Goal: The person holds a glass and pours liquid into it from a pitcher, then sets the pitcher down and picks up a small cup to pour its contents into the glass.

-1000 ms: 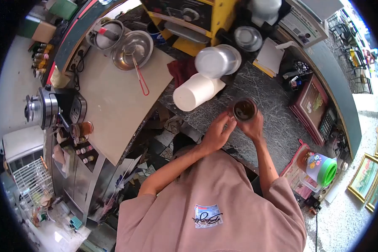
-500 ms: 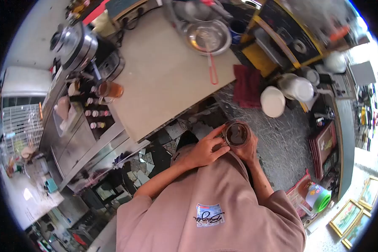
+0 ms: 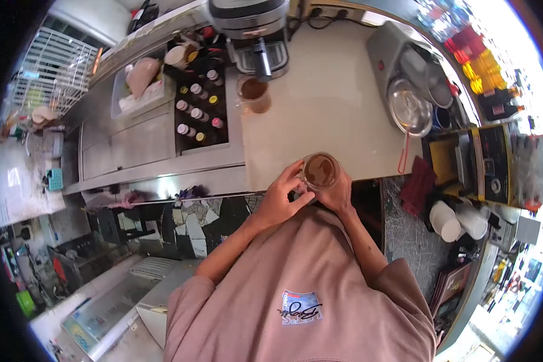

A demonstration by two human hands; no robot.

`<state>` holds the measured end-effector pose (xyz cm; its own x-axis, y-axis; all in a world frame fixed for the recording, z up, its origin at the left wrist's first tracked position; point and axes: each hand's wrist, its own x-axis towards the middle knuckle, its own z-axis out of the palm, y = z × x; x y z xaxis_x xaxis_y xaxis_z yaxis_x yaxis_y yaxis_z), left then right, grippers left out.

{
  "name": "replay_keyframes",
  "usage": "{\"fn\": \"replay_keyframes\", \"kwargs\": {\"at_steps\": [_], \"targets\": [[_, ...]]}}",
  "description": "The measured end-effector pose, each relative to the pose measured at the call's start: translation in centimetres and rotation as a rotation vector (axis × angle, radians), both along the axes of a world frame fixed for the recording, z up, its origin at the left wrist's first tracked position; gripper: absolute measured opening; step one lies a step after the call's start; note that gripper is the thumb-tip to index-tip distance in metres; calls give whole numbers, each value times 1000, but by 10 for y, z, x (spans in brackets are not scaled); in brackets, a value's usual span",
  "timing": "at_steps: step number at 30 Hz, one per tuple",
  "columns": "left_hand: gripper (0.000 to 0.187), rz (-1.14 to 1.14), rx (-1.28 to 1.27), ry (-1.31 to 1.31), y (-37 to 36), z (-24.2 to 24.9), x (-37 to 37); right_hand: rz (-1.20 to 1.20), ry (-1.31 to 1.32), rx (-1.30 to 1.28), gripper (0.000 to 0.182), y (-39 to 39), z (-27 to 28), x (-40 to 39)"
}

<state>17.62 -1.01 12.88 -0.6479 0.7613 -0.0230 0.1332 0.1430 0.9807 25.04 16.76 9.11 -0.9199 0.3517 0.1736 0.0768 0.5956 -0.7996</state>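
Clear plastic cup of brown drink (image 3: 320, 171) is gripped by left hand (image 3: 282, 199) and right hand (image 3: 339, 196) at the beige desk's (image 3: 326, 102) near edge; best kept level.

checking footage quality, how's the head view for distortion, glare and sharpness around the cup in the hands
Head view: strong fisheye, the counter edges bow and a black ring frames the picture. The right rim is blown out by daylight. The cup, held by the left hand and right hand, is fairly sharp; no glare on it.
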Motion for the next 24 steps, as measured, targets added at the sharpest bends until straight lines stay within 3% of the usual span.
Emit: {"fn": "replay_keyframes", "kwargs": {"at_steps": [3, 5, 14, 24], "targets": [[22, 135, -42, 8, -16, -1, -18, 67, -69, -103, 59, -18, 12, -38], [21, 214, -97, 195, -26, -11, -26, 103, -78, -68, 59, -28, 14, -58], [20, 437, -94, 67, -54, -21, -41, 264, -126, -90, 61, -52, -6, -108], [27, 504, -93, 78, -62, -32, -58, 327, -104, -12, 61, -58, -15, -132]]}}
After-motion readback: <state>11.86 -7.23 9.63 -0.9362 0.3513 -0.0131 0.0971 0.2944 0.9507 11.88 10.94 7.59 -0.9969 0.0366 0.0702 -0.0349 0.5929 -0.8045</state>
